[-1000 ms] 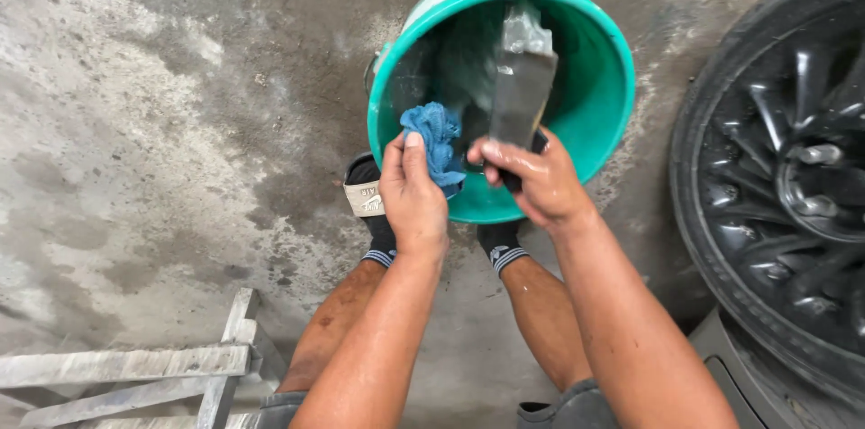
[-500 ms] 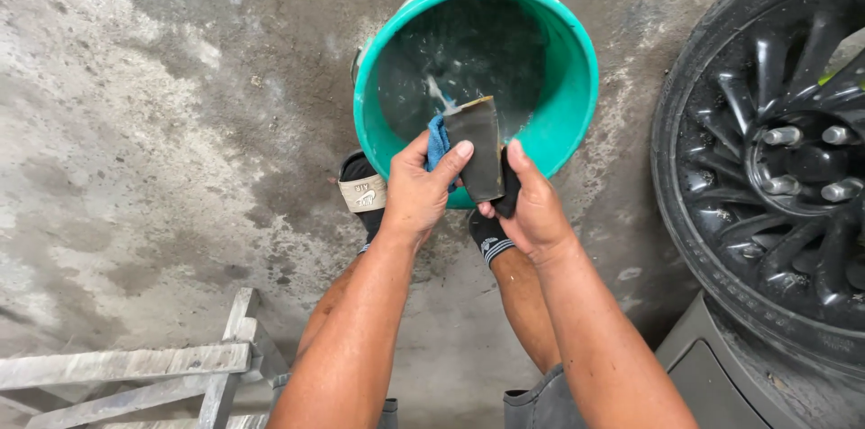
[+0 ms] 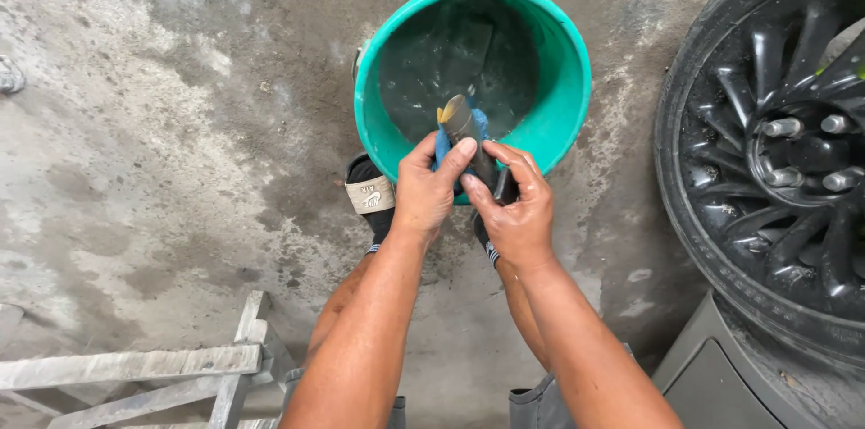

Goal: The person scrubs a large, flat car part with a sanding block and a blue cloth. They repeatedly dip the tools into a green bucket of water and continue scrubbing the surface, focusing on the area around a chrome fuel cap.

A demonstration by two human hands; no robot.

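One head-worn camera looks almost straight down from above, close over the forearms; the green bucket [image 3: 473,68] sits upper centre, a dark wheel [image 3: 775,150] fills the right edge; concrete floor [image 3: 162,141] lies left.

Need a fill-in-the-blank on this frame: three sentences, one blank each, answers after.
Both hands, left hand and right hand, hold a grey sheet over a ____ bucket.
The cloth pressed against the sheet is ____.
The black wheel lies on the person's ____ side.

Missing words: green; blue; right
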